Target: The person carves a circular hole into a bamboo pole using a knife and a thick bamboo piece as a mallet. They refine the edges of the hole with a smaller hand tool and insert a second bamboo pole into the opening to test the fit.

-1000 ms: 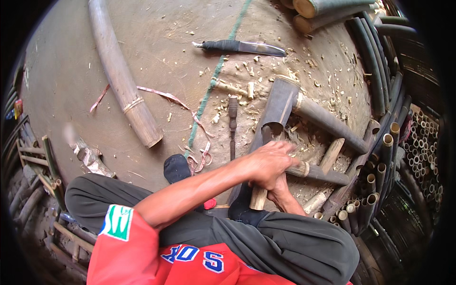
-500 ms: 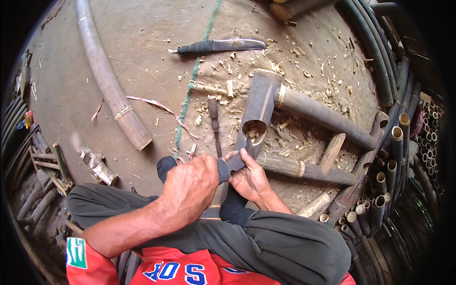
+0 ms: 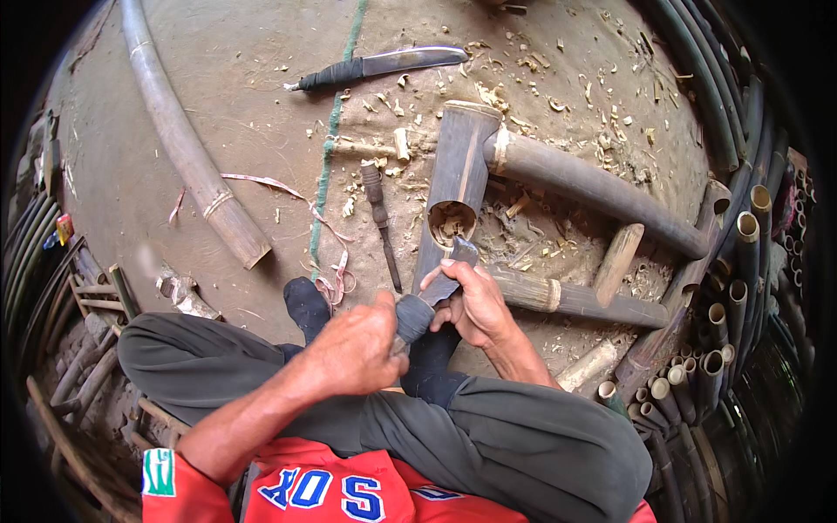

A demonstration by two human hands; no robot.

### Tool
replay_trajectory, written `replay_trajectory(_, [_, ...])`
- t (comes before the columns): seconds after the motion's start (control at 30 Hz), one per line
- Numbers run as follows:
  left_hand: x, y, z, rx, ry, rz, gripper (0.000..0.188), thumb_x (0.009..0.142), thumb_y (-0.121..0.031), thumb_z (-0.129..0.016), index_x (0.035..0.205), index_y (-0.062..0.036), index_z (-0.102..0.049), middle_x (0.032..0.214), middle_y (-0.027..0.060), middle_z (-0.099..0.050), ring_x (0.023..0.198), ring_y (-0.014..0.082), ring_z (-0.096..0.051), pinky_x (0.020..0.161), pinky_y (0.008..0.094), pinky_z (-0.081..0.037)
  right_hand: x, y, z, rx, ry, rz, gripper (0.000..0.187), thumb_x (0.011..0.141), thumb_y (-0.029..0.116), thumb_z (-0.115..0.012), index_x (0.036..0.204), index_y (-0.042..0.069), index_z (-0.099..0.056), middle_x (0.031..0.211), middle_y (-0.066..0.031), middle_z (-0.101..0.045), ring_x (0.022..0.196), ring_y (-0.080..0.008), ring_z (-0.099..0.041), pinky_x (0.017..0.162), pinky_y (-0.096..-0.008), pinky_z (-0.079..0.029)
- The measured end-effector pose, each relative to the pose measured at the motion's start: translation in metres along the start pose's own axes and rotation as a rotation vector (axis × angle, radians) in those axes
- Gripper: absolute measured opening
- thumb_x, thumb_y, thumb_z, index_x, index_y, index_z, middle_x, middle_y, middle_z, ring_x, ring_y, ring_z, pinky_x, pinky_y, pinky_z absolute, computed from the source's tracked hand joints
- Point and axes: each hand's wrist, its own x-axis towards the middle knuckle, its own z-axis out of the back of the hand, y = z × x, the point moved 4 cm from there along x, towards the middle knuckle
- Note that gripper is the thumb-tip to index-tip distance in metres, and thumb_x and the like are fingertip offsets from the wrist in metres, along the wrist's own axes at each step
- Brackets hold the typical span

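Observation:
A knife (image 3: 437,290) with a cloth-wrapped handle lies across both my hands above my lap, its blade slanting up and away. My left hand (image 3: 359,343) closes round the handle end. Fingers and thumb of my right hand (image 3: 478,303) pinch the blade, the thumb on its upper side. The blade's tip reaches the lower rim of a round hole cut in a thick bamboo post (image 3: 465,166), and pale shavings sit in that hole. Bamboo rails (image 3: 593,179) join the post to another post on the right, with a short bamboo piece (image 3: 618,264) between them.
A chisel-like tool with a turned wooden handle (image 3: 375,196) lies left of the post. Beyond it rests a large knife with a black-wrapped handle (image 3: 336,77). A long bamboo pole (image 3: 174,131) lies at left; bamboo tubes (image 3: 738,301) are stacked at right. Shavings litter the floor.
The blade has turned and its tip has shifted up to the hole's rim. My left hand has slid a little lower and right. The whole view has shifted slightly.

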Motion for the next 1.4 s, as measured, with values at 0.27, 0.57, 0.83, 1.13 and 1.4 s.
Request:
replay_trajectory(0.27, [0.027,-0.035,-0.087,-0.459,-0.298,0.096,0.055,0.084,-0.019,-0.071,0.115,0.0171,-0.043,0.09,0.0426,-0.067,0.088,0.0578,-0.071,0.081,0.0594,-0.058,0.004,0.041,0.034,-0.496,-0.082,-0.022,0.044,0.101,0.033,-0.056,0.079,-0.003,-0.07,0.065,-0.0094,-0.067,0.046,-0.0163,-0.061,0.035,-0.0288,-0.048])
replay_trajectory(0.57, [-0.003,0.034,-0.073,-0.479,-0.271,0.108,0.059,0.083,-0.025,-0.081,0.131,-0.0012,-0.057,0.104,0.0291,-0.074,0.105,0.0486,-0.072,0.093,0.0528,-0.055,-0.015,0.019,-0.018,-0.543,-0.033,0.004,0.029,0.103,0.028,-0.064,0.098,-0.001,-0.063,0.078,-0.0096,-0.067,0.054,-0.0134,-0.065,0.044,-0.0262,-0.055])
replay_trajectory(0.83, [-0.015,0.012,0.063,-0.173,-0.566,0.22,0.036,0.062,-0.019,-0.084,0.087,0.0055,-0.074,0.071,0.0248,-0.07,0.069,0.0374,-0.074,0.068,0.0462,-0.058,0.019,0.035,-0.062,-0.042,0.127,0.068,0.029,0.106,0.024,-0.059,0.108,-0.005,-0.062,0.089,-0.0161,-0.07,0.065,-0.0256,-0.07,0.058,-0.0413,-0.063])
replay_trajectory(1.13, [0.005,-0.093,0.083,0.607,-0.564,-0.153,0.019,0.068,-0.009,-0.075,0.081,0.0031,-0.066,0.074,0.0229,-0.07,0.074,0.0378,-0.075,0.067,0.0466,-0.058,0.01,0.028,-0.039,0.525,0.285,0.227,0.031,0.11,0.029,-0.056,0.126,0.004,-0.059,0.111,-0.0113,-0.07,0.106,-0.0268,-0.072,0.083,-0.0488,-0.063])
replay_trajectory(1.4, [0.021,-0.109,0.038,1.163,-0.629,-0.335,0.011,0.081,-0.011,-0.066,0.083,0.0005,-0.065,0.074,0.0111,-0.067,0.068,0.0233,-0.07,0.058,0.0365,-0.051,0.029,0.007,-0.021,0.842,0.538,0.143,0.026,0.111,0.032,-0.055,0.115,0.009,-0.066,0.125,-0.011,-0.072,0.119,-0.0242,-0.066,0.111,-0.0437,-0.05])
